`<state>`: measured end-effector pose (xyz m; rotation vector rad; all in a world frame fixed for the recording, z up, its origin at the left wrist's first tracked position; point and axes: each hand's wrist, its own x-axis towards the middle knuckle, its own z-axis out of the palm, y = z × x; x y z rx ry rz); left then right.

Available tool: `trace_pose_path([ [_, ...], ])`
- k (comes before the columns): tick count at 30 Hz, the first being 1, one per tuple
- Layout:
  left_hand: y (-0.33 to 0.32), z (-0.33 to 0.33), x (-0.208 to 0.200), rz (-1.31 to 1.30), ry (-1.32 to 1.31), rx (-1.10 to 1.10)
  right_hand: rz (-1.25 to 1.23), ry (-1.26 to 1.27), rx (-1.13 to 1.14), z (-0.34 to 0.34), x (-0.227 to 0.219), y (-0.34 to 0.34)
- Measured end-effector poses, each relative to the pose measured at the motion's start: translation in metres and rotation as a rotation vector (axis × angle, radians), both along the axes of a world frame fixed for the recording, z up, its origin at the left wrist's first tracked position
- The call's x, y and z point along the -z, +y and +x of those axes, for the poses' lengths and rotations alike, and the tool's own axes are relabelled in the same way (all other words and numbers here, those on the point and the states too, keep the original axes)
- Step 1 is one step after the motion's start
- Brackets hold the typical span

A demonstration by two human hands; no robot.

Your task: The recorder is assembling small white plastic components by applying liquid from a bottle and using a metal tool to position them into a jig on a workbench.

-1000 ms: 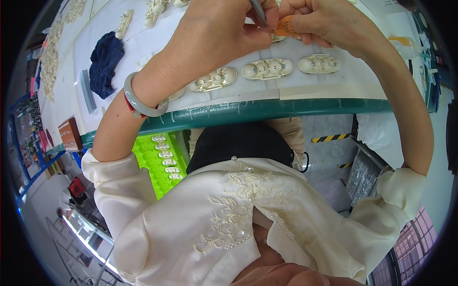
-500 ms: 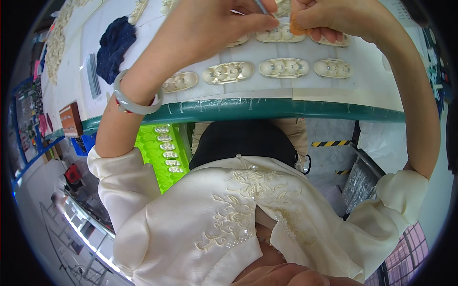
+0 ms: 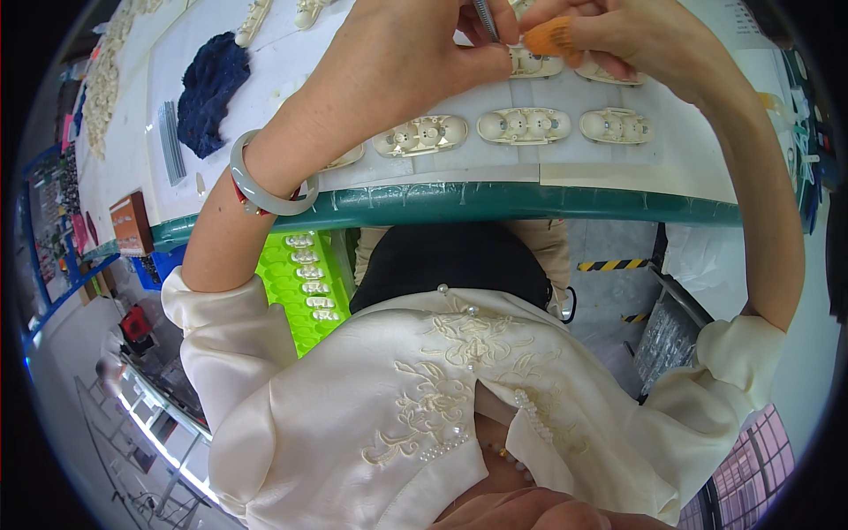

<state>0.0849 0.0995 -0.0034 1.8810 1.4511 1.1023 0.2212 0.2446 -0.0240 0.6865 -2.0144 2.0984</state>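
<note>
My left hand (image 3: 415, 57), with a pale bangle (image 3: 265, 196) at its wrist, pinches a thin grey metal tool (image 3: 485, 18) between thumb and fingers. The tool's far end runs out of the picture, so its kind stays unclear. Close beside it my right hand (image 3: 618, 31) is closed, an orange finger cover (image 3: 551, 37) on one finger. Whatever it pinches is hidden by its fingers. Beneath both hands lies a cream oval plastic part (image 3: 534, 66). Nearer me sit similar oval parts in a row, among them a middle one (image 3: 524, 126) and a right one (image 3: 617, 126).
A crumpled dark blue cloth (image 3: 212, 93) and thin grey strips (image 3: 171, 143) lie at the left of the white table. Many small cream pieces (image 3: 106, 79) are heaped farther left. A green edge (image 3: 530, 201) borders the table. Below stands a bright green tray (image 3: 322, 340) holding several parts.
My left hand and forearm have shifted right, covering more of the near row's leftmost part. The metal tool stands steeper. My right hand has turned, showing more of the orange finger cover.
</note>
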Motion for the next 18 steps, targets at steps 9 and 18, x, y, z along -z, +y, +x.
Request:
trace_pose_path([
  [9,-0.001,-0.007,-0.004,-0.305,-0.023,-0.211,0.315,-1.159,0.478,-0.015,-0.027,-0.023],
  [18,-0.032,-0.029,-0.021,-0.531,-0.217,-0.358,0.369,-1.256,0.443,-0.023,-0.036,-0.022],
])
